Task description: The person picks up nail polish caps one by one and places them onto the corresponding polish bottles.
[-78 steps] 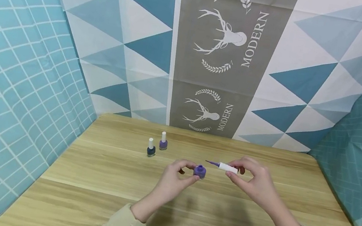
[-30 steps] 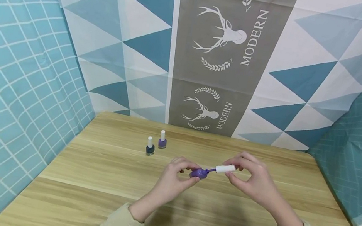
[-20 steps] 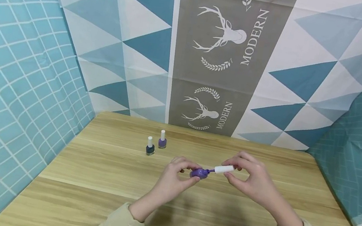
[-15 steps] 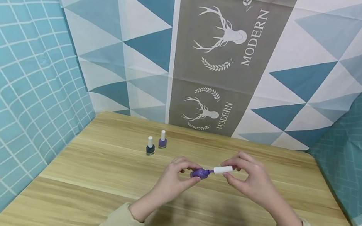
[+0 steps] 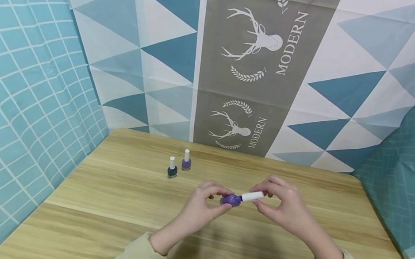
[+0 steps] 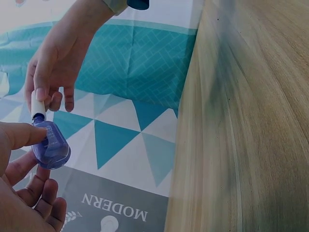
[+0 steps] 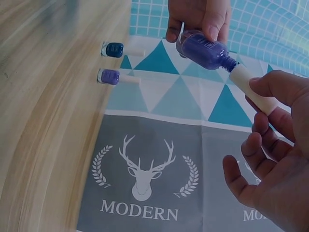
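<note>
Between thumb and fingers, my left hand [image 5: 197,206] pinches a purple nail polish bottle [image 5: 231,199], tilted with its neck toward the right. My right hand [image 5: 285,206] pinches the white brush cap [image 5: 252,196] by its outer end. In the right wrist view the cap's rim meets the top of the bottle neck [image 7: 229,63], and part of the threaded neck still shows. The brush itself is hidden inside the bottle. Both hands hold these parts above the table. From the left wrist view, the bottle [image 6: 51,145] and cap [image 6: 37,104] line up end to end.
Two capped nail polish bottles stand at the back left of the wooden table [image 5: 107,208]: a dark blue one [image 5: 172,171] and a purple one [image 5: 186,163]. Patterned cloth [image 5: 163,51] hangs behind the table, and tiled-print cloth [image 5: 16,87] runs along the left side.
The brush, earlier out in the air, has gone into the bottle. The bottle has tipped toward the right, and my right hand has moved left, bringing the cap up to the neck.
</note>
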`<state>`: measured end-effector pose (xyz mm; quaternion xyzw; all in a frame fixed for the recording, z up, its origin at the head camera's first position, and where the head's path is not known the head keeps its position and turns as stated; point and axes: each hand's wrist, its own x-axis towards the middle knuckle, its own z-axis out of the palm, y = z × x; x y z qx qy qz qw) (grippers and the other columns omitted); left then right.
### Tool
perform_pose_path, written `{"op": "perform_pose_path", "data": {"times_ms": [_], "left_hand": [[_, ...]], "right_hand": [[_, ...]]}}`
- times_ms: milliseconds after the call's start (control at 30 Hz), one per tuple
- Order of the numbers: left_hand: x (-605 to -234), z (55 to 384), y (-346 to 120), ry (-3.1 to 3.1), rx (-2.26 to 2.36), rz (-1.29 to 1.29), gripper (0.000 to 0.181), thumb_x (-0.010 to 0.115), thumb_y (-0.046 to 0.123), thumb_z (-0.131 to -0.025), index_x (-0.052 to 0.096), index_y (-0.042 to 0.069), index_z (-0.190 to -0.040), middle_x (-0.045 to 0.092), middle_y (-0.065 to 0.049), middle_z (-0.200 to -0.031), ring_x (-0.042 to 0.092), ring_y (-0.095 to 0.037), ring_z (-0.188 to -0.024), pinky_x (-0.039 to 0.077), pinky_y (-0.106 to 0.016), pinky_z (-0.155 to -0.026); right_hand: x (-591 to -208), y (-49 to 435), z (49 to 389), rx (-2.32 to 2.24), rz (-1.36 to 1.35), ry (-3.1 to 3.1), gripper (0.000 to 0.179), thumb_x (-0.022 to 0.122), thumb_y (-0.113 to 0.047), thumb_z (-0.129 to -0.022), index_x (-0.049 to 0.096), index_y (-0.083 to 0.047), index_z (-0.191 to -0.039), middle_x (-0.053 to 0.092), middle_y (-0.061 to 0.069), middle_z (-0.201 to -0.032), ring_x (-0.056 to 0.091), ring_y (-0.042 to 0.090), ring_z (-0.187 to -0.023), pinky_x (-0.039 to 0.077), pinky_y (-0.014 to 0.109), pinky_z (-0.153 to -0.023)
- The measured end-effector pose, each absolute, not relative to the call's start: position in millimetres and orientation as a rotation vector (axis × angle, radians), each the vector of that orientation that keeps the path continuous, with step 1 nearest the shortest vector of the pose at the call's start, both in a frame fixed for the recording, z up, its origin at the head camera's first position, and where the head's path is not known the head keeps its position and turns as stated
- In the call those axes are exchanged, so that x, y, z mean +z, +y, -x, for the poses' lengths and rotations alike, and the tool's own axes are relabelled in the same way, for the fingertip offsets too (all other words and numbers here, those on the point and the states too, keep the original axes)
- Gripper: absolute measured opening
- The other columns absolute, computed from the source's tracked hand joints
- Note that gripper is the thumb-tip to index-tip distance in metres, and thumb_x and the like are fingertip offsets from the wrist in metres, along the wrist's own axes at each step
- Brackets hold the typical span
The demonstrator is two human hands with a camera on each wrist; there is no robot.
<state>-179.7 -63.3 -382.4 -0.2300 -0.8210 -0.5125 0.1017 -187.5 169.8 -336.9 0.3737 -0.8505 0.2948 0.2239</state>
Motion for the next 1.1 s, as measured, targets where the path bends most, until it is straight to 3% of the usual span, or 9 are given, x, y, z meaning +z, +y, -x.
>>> {"op": "perform_pose_path", "data": {"times_ms": [433, 700, 1100], "left_hand": [[-384.0, 180.0, -61.0, -2.423, -1.536, 0.702, 0.022, 0.075, 0.025, -0.081, 0.071, 0.021, -0.103, 0.069, 0.010, -0.095, 0.057, -0.013, -0.092, 0.047, -0.034, -0.079], [-382.6, 179.3, -59.6, -2.432, -1.621, 0.731, 0.024, 0.074, 0.022, -0.082, 0.071, 0.018, -0.105, 0.069, 0.007, -0.098, 0.057, -0.018, -0.095, 0.046, -0.034, -0.079], [-384.5, 181.4, -56.2, -2.444, -1.662, 0.758, 0.026, 0.072, 0.023, -0.083, 0.070, 0.016, -0.108, 0.069, 0.004, -0.099, 0.059, -0.020, -0.097, 0.048, -0.032, -0.080]], "right_hand": [[-337.8, 166.0, 188.1, 0.926, -0.989, -2.409, 0.027, 0.078, -0.012, -0.076, 0.069, -0.025, -0.096, 0.055, -0.015, -0.083, 0.045, 0.003, -0.072, 0.040, 0.021, -0.061], [-336.3, 163.1, 188.4, 1.063, -1.007, -2.410, 0.025, 0.077, -0.011, -0.078, 0.068, -0.022, -0.098, 0.057, -0.010, -0.084, 0.049, 0.013, -0.074, 0.040, 0.022, -0.063], [-332.6, 158.7, 189.3, 1.146, -0.975, -2.461, 0.016, 0.074, -0.015, -0.082, 0.069, -0.019, -0.096, 0.055, -0.009, -0.084, 0.051, 0.013, -0.077, 0.042, 0.023, -0.067]]}}
